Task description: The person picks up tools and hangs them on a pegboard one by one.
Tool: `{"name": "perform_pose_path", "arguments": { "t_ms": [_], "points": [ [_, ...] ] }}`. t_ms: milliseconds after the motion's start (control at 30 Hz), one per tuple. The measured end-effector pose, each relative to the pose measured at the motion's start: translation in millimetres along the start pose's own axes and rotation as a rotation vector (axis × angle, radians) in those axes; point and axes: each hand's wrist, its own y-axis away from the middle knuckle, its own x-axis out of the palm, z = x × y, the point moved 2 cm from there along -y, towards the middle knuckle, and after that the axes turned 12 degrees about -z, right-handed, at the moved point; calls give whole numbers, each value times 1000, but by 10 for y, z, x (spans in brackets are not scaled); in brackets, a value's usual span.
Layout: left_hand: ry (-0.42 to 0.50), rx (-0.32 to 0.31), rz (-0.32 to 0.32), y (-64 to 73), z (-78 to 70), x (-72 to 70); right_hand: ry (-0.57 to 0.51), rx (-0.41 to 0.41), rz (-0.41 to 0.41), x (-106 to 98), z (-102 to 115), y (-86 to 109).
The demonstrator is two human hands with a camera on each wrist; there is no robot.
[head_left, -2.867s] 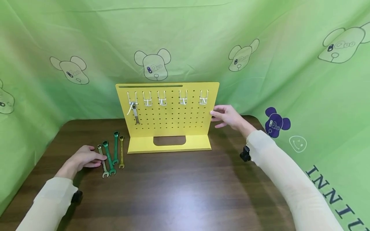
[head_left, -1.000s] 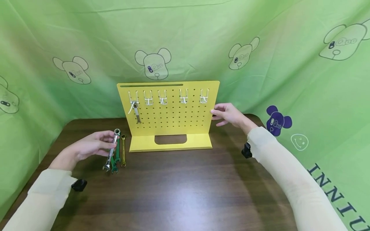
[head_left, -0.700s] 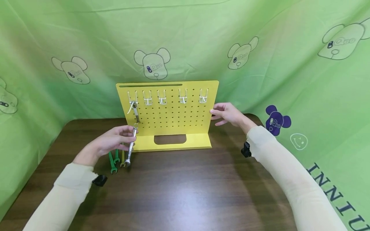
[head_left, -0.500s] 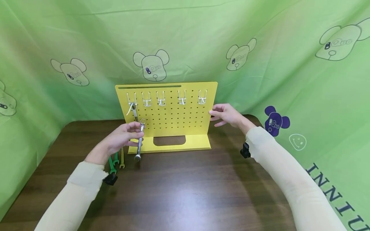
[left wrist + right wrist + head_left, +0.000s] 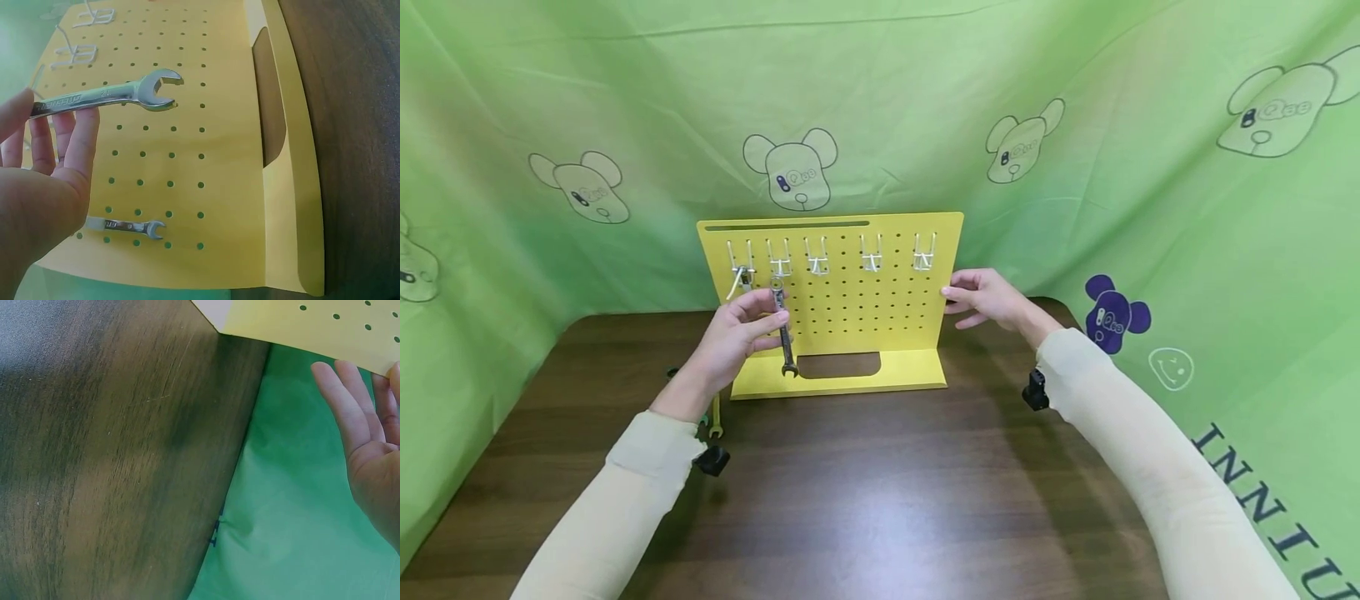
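My left hand [image 5: 730, 342] pinches a silver combination wrench [image 5: 786, 340] between thumb and fingers, ring end up. That ring end is at the lower part of the second hook [image 5: 780, 267] on the yellow pegboard [image 5: 865, 321]; whether it is on the hook I cannot tell. In the left wrist view the wrench's open end [image 5: 153, 90] stands out from the board. A smaller silver wrench [image 5: 128, 225] hangs from the leftmost hook [image 5: 741, 271], partly behind my hand. My right hand [image 5: 992, 300] grips the board's right edge, thumb in front.
Three more white hooks, including a middle hook [image 5: 817, 263] and a far right hook [image 5: 923, 260], line the board's upper part. On the brown table [image 5: 880, 500], a gold wrench [image 5: 717, 417] and green wrenches lie under my left forearm, mostly hidden. A green printed cloth [image 5: 910, 100] hangs behind.
My left hand has picked the silver wrench up from beside the green ones, carried it rightward, and raised it to the second hook. My right hand stays at the board's edge.
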Motion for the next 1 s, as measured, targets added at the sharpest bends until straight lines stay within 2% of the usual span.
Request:
{"name": "perform_pose_path", "arguments": {
  "t_ms": [233,500,800,1000],
  "points": [
    [-15,-13,-43,-35,-12,19,0,1,0,7,-5,-11],
    [17,-2,-64,-97,-14,44,-9,1,2,7,-7,-12],
    [-21,-65,-102,-130,162,10,-13,-4,-2,15,0,-3],
    [-44,-107,-44,-107,355,-30,-10,-2,-7,18,-11,-9]
  ]
}}
